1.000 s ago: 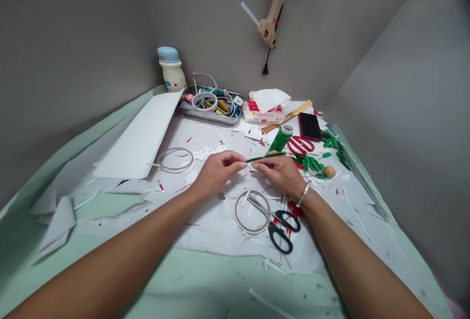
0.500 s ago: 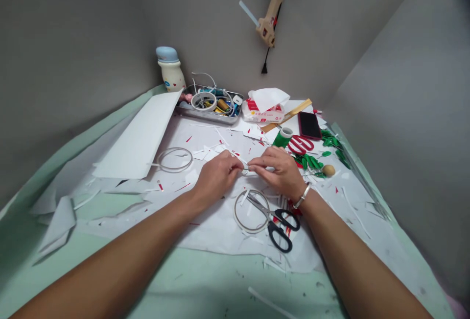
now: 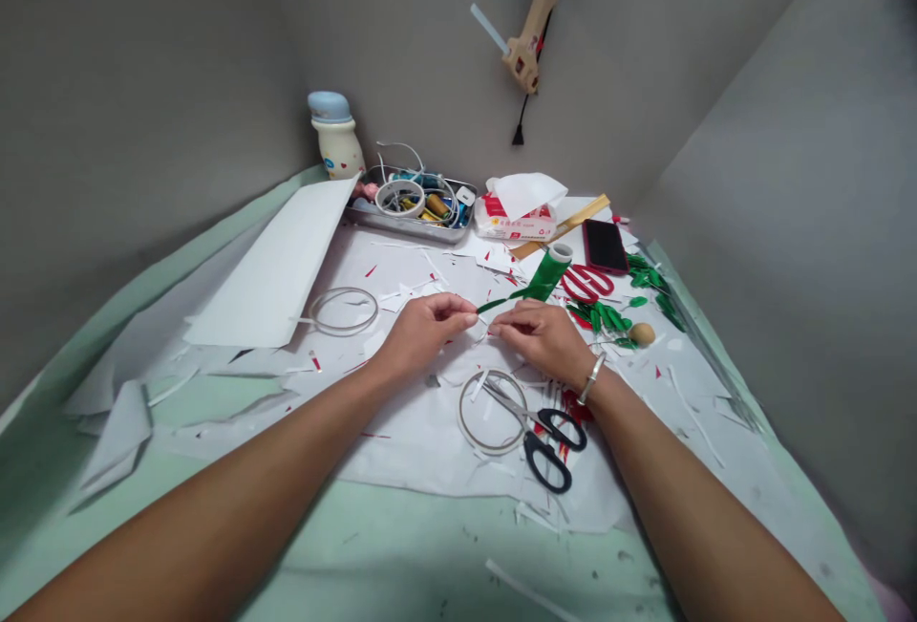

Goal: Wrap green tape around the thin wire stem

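My left hand (image 3: 430,328) is closed in a pinch on the free end of a narrow green tape (image 3: 501,302). That tape runs back to a green roll (image 3: 547,274) with a white core, standing tilted behind my right hand (image 3: 543,339). The fingers of my right hand are pressed together just right of the left fingertips; whatever they hold is too small to make out. Nearer to me lie black-handled scissors (image 3: 541,440), their blades across a ring-shaped roll (image 3: 462,421). Green leaf-like pieces (image 3: 606,318) and a small tan ball (image 3: 642,333) are to the right.
A metal tray (image 3: 430,230) of spools, a tissue pack (image 3: 512,221), a phone (image 3: 604,246) and red-handled scissors (image 3: 588,284) stand at the back. White card (image 3: 265,268) and a wire coil (image 3: 344,311) lie left. A glue gun (image 3: 530,39) hangs on the wall. Paper scraps are scattered around.
A stretch of green tape now shows between the roll and my left fingertips. My hands have shifted slightly, the right one lower, and its fingers no longer sit against the green strand.
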Demonstrator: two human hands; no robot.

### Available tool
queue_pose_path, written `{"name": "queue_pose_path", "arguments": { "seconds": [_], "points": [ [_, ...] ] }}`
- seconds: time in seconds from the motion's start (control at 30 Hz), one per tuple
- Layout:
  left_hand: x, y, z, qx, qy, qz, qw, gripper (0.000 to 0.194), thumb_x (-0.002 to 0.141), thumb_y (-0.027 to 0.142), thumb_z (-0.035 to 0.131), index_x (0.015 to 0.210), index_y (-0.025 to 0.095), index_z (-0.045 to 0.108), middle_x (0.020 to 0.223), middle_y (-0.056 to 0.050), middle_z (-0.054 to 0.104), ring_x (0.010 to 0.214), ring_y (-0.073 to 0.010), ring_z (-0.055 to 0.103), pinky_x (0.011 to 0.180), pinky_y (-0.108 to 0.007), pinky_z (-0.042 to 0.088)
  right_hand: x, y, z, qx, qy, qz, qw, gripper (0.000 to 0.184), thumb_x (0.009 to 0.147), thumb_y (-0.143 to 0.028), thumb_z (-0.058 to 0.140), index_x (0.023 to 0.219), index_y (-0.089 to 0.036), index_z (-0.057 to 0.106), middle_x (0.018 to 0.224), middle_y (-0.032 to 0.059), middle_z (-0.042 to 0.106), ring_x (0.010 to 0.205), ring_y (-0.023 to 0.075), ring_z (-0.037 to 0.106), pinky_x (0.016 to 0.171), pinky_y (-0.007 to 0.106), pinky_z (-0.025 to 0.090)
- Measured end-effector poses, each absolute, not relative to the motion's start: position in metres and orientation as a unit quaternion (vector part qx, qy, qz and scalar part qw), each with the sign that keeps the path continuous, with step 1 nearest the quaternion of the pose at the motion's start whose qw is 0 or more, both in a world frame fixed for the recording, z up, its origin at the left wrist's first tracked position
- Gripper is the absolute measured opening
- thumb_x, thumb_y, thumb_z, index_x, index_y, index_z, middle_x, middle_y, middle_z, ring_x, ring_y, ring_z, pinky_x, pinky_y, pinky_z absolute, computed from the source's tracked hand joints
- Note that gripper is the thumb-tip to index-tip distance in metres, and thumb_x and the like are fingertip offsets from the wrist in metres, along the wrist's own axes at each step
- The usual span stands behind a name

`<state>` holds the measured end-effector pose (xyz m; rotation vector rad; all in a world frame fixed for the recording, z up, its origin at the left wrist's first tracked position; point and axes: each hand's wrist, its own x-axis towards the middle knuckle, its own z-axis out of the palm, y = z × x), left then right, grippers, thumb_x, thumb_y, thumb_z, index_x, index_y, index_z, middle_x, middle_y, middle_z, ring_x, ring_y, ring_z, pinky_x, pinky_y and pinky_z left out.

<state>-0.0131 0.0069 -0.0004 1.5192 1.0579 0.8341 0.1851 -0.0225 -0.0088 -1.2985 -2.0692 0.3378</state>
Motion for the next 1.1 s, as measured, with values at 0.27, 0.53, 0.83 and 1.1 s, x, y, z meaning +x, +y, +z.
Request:
{"name": "queue_pose_path", "arguments": {
  "seconds": [0.27, 0.53, 0.83, 1.1],
  "points": [
    [-0.016, 0.008, -0.005, 0.732, 0.493, 0.353, 0.309, 0.014, 0.077, 0.025, 0.058, 0.083, 0.018, 0.068, 0.079, -0.002, 0.064, 0.07, -0.0141, 0.056, 0.066, -0.027, 0.042, 0.174, -0.033, 0.0, -0.411, -0.871, -0.031, 0.266, 0.017, 0.087, -0.031, 0.057, 0.086, -0.023, 0.072, 0.066, 0.0012, 0.059, 0.067, 0.014, 0.047, 0.067, 0.029, 0.03],
    [-0.015, 0.003, -0.008, 0.835, 0.402, 0.277, 0.254, 0.018, 0.08, 0.021, 0.052, 0.084, 0.021, 0.069, 0.081, -0.002, 0.059, 0.075, -0.0153, 0.055, 0.07, -0.027, 0.043, 0.181, -0.028, 0.004, -0.466, -0.814, -0.018, 0.346, 0.019, 0.087, -0.034, 0.057, 0.085, -0.023, 0.073, 0.064, 0.0013, 0.058, 0.064, 0.0143, 0.049, 0.065, 0.03, 0.033],
    [-0.015, 0.002, -0.009, 0.851, 0.334, 0.267, 0.305, 0.021, 0.082, 0.019, 0.049, 0.089, 0.022, 0.069, 0.085, -0.003, 0.062, 0.08, -0.0158, 0.057, 0.076, -0.029, 0.044, 0.189, -0.023, 0.001, -0.491, -0.753, 0.139, 0.415, 0.015, 0.084, -0.029, 0.061, 0.085, -0.021, 0.073, 0.067, 0.0007, 0.062, 0.064, 0.0128, 0.055, 0.064, 0.026, 0.043],
    [-0.014, 0.0, 0.001, 0.801, 0.341, 0.261, 0.417, 0.014, 0.078, 0.025, 0.054, 0.082, 0.018, 0.066, 0.076, -0.002, 0.06, 0.069, -0.013, 0.052, 0.065, -0.025, 0.041, 0.198, -0.018, -0.002, -0.515, -0.71, 0.24, 0.416, 0.019, 0.081, -0.035, 0.062, 0.081, -0.02, 0.073, 0.078, 0.0021, 0.069, 0.07, 0.0143, 0.061, 0.064, 0.025, 0.047]
  ]
}}
